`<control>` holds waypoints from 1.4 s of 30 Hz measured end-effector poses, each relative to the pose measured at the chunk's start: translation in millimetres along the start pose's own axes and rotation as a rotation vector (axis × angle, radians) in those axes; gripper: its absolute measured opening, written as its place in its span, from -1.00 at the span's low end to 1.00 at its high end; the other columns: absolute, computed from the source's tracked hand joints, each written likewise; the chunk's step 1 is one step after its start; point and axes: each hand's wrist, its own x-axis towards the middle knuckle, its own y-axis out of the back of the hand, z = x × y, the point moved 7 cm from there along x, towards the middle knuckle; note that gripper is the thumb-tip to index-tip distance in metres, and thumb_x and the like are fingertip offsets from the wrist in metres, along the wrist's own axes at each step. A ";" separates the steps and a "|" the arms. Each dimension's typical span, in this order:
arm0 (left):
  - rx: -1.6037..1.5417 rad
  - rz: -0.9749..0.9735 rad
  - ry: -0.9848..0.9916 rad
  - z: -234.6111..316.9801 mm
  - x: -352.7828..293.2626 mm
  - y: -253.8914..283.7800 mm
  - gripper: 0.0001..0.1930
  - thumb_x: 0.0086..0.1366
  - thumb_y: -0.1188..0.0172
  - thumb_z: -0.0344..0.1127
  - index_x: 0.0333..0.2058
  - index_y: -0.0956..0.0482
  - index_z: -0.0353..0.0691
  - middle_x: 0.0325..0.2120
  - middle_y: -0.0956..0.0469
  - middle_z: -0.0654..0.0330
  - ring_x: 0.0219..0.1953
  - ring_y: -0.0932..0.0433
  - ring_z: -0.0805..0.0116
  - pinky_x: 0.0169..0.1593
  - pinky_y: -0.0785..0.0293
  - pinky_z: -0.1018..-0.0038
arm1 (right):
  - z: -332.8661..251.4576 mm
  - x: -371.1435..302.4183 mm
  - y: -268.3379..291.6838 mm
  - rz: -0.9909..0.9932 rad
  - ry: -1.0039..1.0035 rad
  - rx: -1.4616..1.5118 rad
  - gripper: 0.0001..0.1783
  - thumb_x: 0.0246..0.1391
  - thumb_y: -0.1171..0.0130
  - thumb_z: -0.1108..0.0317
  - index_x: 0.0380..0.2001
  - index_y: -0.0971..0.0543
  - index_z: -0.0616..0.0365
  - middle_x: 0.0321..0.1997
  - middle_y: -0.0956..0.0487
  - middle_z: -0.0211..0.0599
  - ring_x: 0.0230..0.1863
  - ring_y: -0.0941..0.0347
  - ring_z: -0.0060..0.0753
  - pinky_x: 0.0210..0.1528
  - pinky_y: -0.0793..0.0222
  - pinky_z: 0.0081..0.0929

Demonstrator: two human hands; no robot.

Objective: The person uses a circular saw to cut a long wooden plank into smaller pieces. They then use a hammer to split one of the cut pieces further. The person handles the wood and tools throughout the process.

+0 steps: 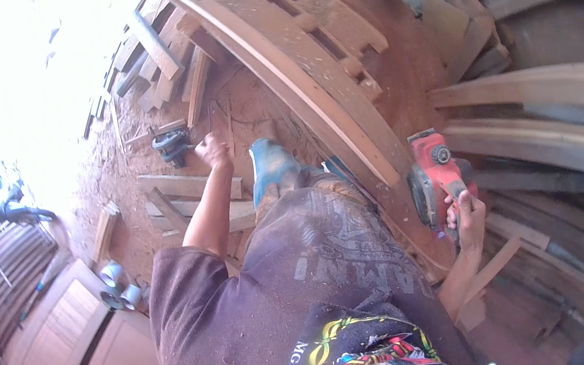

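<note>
My right hand (pixel 468 221) is wrapped around the rear handle of a red and black electric planer (pixel 437 177), held at the right beside a long wooden beam (pixel 293 81). My left hand (pixel 213 151) is out ahead on the left, fingers curled closed. A thin dark line rises from it; whether it grips that is too small to tell. Just left of that hand, a dark power tool (pixel 171 146) rests on the dirt floor, its exact kind unclear. The beam runs from the top of the view down toward the planer, with pale shavings on its upper face.
Offcuts (pixel 157 48) lie heaped at the far left. Notched timbers (pixel 328 17) sit beyond the beam. Long boards (pixel 525 86) are stacked along the right. Wooden panels (pixel 51 328) and white cylindrical pieces (pixel 121 287) are at the lower left. My shoe (pixel 266 158) stands beside the beam.
</note>
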 end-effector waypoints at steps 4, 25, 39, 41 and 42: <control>-0.319 0.179 0.144 4.7 14.2 42.6 -0.72 0.46 -0.05 -0.20 -0.03 -0.45 -0.28 -0.39 -0.59 0.15 -0.52 -0.60 0.25 -0.55 -0.45 0.36 | 86.3 -1.5 12.7 -0.028 -0.072 -0.020 -0.40 0.47 -0.17 -0.16 -0.26 -0.64 0.27 -0.57 -0.42 -0.56 -0.57 -0.30 -0.70 -0.54 -0.18 -0.59; -0.184 -0.434 -0.457 265.3 -93.4 -15.8 -0.58 0.44 -0.41 -0.27 0.19 -0.61 -0.27 -0.05 -0.70 0.15 -0.10 -0.69 0.35 0.04 -0.59 0.35 | 90.8 21.4 6.5 0.326 0.325 -0.734 -0.42 0.15 -0.48 0.02 0.05 -0.66 0.26 -0.09 -0.72 0.02 -0.11 -0.67 0.02 -0.05 -0.52 -0.08; 0.079 -0.600 -0.719 271.1 -36.7 -162.3 -0.74 0.31 -0.49 -0.29 -0.07 -0.77 -0.24 -0.39 -0.76 0.27 -0.39 -0.64 0.55 -0.33 -0.54 0.49 | -25.9 35.7 -150.9 0.050 0.645 -0.540 -0.31 -0.10 -0.63 0.26 0.15 -0.67 0.20 -0.09 -0.66 0.01 0.02 -0.61 0.09 0.10 -0.54 -0.08; 0.070 -0.610 -0.816 292.0 -40.5 -165.9 -0.73 0.31 -0.48 -0.28 -0.07 -0.78 -0.24 -0.36 -0.78 0.25 -0.37 -0.66 0.52 -0.28 -0.56 0.47 | -66.4 10.9 -150.0 0.063 0.741 -0.605 -0.32 -0.12 -0.62 0.28 0.12 -0.68 0.25 -0.16 -0.67 0.01 -0.05 -0.62 0.07 0.04 -0.56 -0.09; 0.067 -0.609 -0.857 299.6 -40.9 -162.8 -0.73 0.31 -0.47 -0.28 -0.07 -0.78 -0.25 -0.34 -0.78 0.24 -0.36 -0.68 0.50 -0.25 -0.58 0.47 | -85.1 0.0 -150.6 0.051 0.768 -0.617 -0.33 -0.13 -0.63 0.30 0.10 -0.68 0.29 -0.18 -0.69 0.02 -0.09 -0.63 0.08 0.01 -0.57 -0.10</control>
